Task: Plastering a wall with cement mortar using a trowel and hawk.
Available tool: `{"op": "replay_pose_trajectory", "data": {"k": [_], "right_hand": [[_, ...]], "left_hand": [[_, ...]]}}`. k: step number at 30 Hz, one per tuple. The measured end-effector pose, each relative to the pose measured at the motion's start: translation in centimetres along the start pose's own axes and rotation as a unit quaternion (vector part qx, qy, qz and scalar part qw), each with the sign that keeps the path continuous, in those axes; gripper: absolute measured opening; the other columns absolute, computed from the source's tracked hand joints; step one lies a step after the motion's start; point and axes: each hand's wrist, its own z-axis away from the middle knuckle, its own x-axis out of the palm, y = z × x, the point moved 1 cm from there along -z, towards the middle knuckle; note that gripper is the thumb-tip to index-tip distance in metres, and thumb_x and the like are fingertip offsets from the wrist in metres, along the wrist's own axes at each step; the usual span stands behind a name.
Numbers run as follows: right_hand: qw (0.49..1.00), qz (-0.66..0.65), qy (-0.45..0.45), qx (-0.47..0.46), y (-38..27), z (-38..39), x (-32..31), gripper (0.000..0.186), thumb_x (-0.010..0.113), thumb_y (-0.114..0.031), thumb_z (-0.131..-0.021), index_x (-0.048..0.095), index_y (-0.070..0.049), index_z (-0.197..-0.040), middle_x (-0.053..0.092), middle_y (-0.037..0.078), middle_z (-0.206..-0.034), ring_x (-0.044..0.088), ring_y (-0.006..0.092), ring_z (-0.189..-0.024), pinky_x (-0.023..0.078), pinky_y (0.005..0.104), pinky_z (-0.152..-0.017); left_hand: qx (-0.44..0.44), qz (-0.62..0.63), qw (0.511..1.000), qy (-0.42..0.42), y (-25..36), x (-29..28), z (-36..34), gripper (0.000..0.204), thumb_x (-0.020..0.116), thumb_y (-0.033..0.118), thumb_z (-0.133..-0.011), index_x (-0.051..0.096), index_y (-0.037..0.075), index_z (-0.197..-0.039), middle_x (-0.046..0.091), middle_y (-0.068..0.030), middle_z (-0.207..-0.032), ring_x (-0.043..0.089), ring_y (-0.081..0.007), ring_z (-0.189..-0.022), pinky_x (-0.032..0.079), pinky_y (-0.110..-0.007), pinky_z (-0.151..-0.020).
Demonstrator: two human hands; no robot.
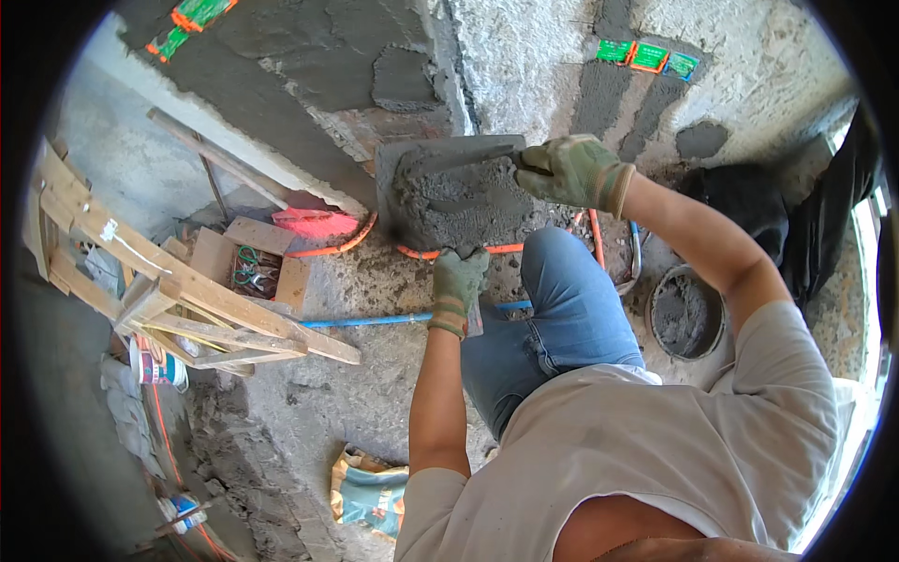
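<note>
Head view: left hand, in a greenish knitted work glove, fingers closed around the handle of a mortar board at its near edge, the handle's end showing beside the wrist. Mortar board, dark, flat, roughly square, held in front of the person at the foot of the wall corner; it bears a spread heap of wet grey mortar. Right hand, gloved to match, at the board's right edge, fingers curled around the grip of a trowel, the grip mostly covered; blade laid across the far part of the heap, its outline partly lost in the mortar. One pair of blue jeans, one knee bent just below the board. Right of the knee: round bucket containing grey mortar; beyond it, black cloth. Floor pipes: orange pipe, passing behind the board, and blue pipe, passing near the left wrist. Left side: wooden trestle, tilted in view; open cardboard box of small, indistinct pieces; a crumpled pinkish-red item. Lower middle: printed bag on the floor. Right-hand wall: row of green and blue box covers with orange edging, dark mortar bands below.
</note>
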Motion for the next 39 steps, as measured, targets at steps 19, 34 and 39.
{"op": "replay_pose_trajectory", "data": {"k": [19, 34, 39], "right_hand": [[0.989, 0.129, 0.06, -0.047, 4.3, -0.9, -1.3, 0.034, 0.058, -0.04, -0.098, 0.069, -0.008, -0.105, 0.071, 0.012, -0.08, 0.071, 0.0305, -0.074, 0.057, 0.0453, -0.068], [0.928, -0.345, 0.132, 0.054, 8.5, -14.4, 6.5, 0.024, 0.062, -0.028, -0.1, 0.068, -0.009, -0.088, 0.063, -0.003, -0.075, 0.052, 0.0099, -0.064, 0.044, 0.0294, -0.059], [0.971, -0.206, 0.122, 0.003, 6.0, -12.0, 0.6, 0.042, 0.054, -0.046, -0.102, 0.072, -0.009, -0.108, 0.071, 0.012, -0.077, 0.068, 0.0232, -0.067, 0.057, 0.0406, -0.072]], "left_hand": [[0.289, -0.229, 0.929, 0.013, 0.2, -0.5, -1.1, 0.014, 0.075, 0.014, -0.089, 0.072, 0.001, -0.089, 0.067, -0.0054, -0.072, 0.061, -0.0153, -0.053, 0.048, -0.032, -0.048], [-0.033, 0.081, 0.996, -0.007, 2.1, 2.0, -6.4, 0.012, 0.076, 0.01, -0.087, 0.069, 0.001, -0.087, 0.068, -0.0092, -0.072, 0.061, -0.0196, -0.051, 0.049, -0.035, -0.047], [-0.009, 0.082, 0.996, -0.031, 2.8, 1.4, -6.6, 0.013, 0.077, 0.015, -0.084, 0.071, 0.004, -0.083, 0.064, -0.0061, -0.063, 0.057, -0.0191, -0.045, 0.046, -0.033, -0.043]]}}
